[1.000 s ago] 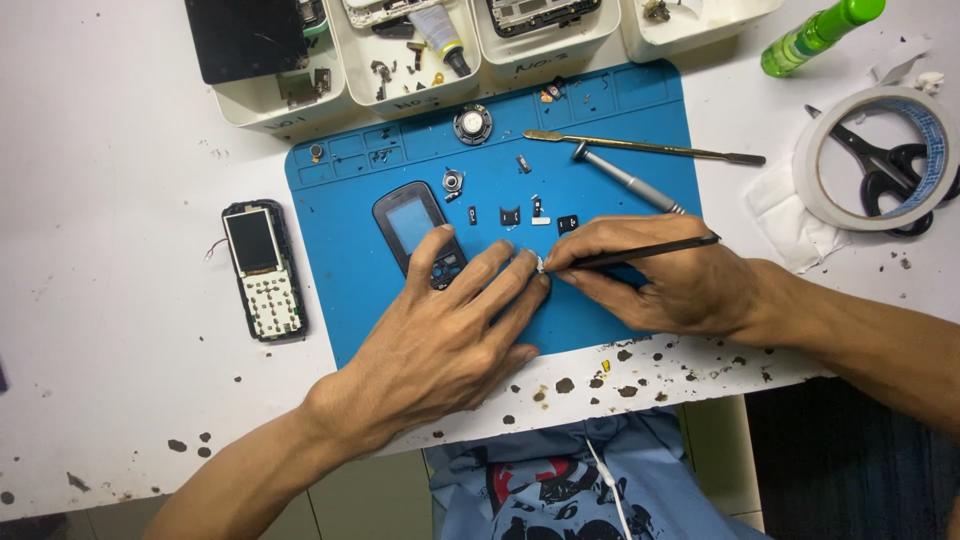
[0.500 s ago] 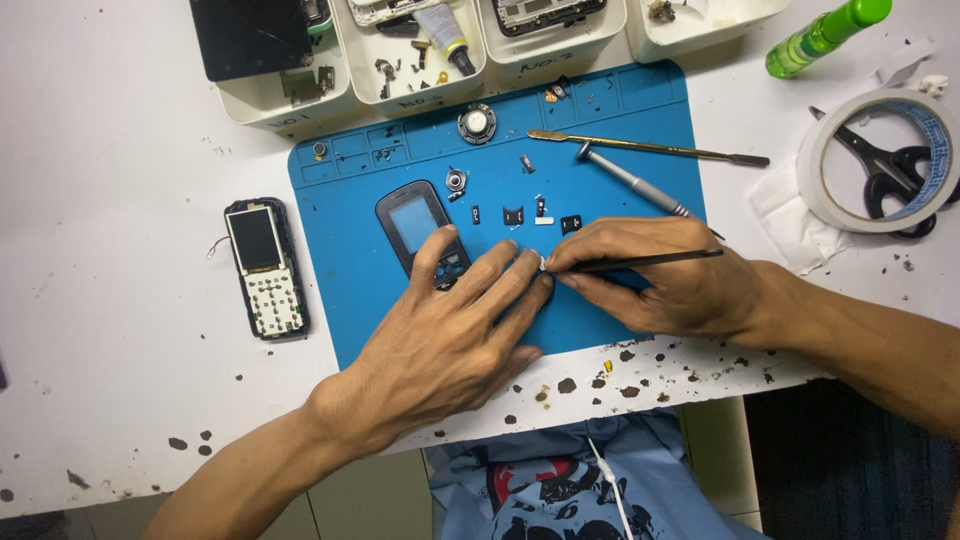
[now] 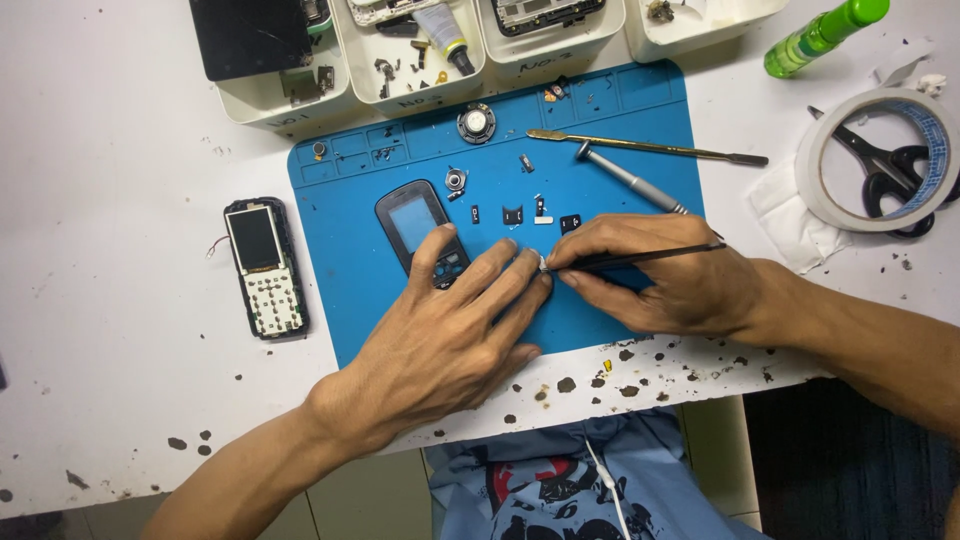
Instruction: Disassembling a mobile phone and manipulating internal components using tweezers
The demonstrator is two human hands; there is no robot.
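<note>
Blue repair mat (image 3: 640, 110) on white table (image 3: 120, 380). Bare phone board with keypad (image 3: 264, 266) lies off mat, left. Phone front cover (image 3: 415, 222) under left hand (image 3: 450, 340), fingers flat, pinning it, grasping nothing. Tiny pale part (image 3: 542, 263) at fingertips, nipped by black tweezers (image 3: 640, 256) pinched in right hand (image 3: 670, 275). Step judged: seating small part; next calls for steady, fine placement.
</note>
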